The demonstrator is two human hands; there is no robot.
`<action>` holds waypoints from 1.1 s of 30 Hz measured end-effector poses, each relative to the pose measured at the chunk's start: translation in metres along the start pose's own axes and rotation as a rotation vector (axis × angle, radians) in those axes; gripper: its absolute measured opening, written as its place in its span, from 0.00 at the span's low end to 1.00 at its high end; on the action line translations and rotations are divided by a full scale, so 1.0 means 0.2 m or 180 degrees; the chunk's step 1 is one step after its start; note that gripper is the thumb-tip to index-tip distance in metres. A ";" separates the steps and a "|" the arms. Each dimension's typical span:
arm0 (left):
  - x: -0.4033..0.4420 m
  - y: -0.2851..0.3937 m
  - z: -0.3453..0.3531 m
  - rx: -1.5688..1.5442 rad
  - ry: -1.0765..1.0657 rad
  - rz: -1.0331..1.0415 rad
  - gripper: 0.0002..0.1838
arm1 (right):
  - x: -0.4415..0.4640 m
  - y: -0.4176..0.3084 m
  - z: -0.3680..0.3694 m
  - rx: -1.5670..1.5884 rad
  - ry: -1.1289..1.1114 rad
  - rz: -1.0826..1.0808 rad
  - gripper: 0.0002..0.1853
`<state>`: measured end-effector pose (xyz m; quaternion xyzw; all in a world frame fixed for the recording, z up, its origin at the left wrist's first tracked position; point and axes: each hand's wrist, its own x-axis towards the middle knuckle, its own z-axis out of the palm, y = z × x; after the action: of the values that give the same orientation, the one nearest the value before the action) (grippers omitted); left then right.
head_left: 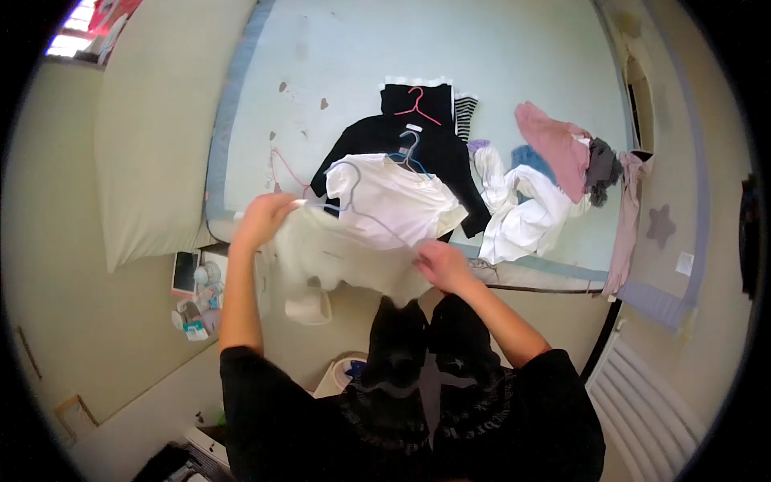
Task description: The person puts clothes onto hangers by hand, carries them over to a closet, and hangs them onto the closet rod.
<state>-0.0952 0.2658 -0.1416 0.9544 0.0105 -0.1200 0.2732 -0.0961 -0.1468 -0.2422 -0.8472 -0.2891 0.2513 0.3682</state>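
Note:
Between my two hands, a cream-white garment (345,257), blurred by motion, stretches over the near edge of the bed. A grey-blue hanger (354,183) sits at its upper edge, hook pointing away from me. My left hand (269,218) pinches the garment's left corner. My right hand (442,265) has its fingers closed at the right side, by the end of the hanger. Just beyond lies a white short-sleeved T-shirt (426,197) with another hanger (410,145) at its neck. Under that shirt is a black long-sleeved top (361,136).
Folded black cloth (393,100) with a red-pink hanger (416,100) lies farther back. Loose clothes, including a pink garment (554,145) and white cloth (526,221), are heaped at right. A thin pink hanger (285,165) lies left. A white radiator (650,402) stands lower right.

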 end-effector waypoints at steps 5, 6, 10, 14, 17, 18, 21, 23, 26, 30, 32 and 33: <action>0.62 -0.33 0.65 -0.0127 -0.0486 0.0017 0.13 | 0.19 0.56 0.23 -0.0243 0.0205 0.0864 0.11; 0.72 -0.38 0.78 -0.0109 -0.0532 0.0051 0.13 | 0.23 0.65 0.26 -0.0275 0.0292 0.1045 0.11; 1.10 -0.57 1.20 -0.0048 -0.0277 -0.0021 0.14 | 0.41 0.97 0.32 -0.0151 0.0789 0.1462 0.10; 1.30 -0.65 1.47 0.0723 0.0093 -0.0034 0.13 | 0.59 1.24 0.41 -0.0070 0.1127 0.1622 0.10; 1.34 -0.68 1.59 0.0875 0.0030 -0.0315 0.12 | 0.65 1.32 0.48 0.0048 0.1343 0.1794 0.09; 1.34 -0.68 1.61 0.0906 0.0065 -0.0337 0.12 | 0.67 1.35 0.52 0.0093 0.1402 0.1811 0.09; 1.32 -0.69 1.67 0.0879 0.0148 -0.0491 0.12 | 0.67 1.39 0.62 0.0213 0.1725 0.1779 0.09; 1.30 -0.69 1.70 0.0827 0.0338 -0.0338 0.14 | 0.64 1.39 0.65 0.0755 0.1717 0.1925 0.12; 1.22 -0.58 1.70 0.0541 0.0760 -0.0128 0.20 | 0.55 1.32 0.58 0.1168 0.1986 0.1734 0.15; 1.09 -0.24 1.73 0.0010 0.1123 0.0122 0.28 | 0.30 1.36 0.40 0.0961 0.2390 0.1544 0.17; 1.00 -0.06 1.84 -0.0339 0.1120 0.0201 0.29 | 0.16 1.43 0.28 0.0655 0.2755 0.1594 0.16; 0.96 0.05 1.89 -0.0401 0.1013 0.0242 0.30 | 0.06 1.52 0.22 0.0622 0.2924 0.1646 0.16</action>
<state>0.0065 0.0509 -0.4933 0.9420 0.0250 0.0439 0.3317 -0.0232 -0.2877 -0.5060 -0.8753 0.1447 -0.0371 0.4600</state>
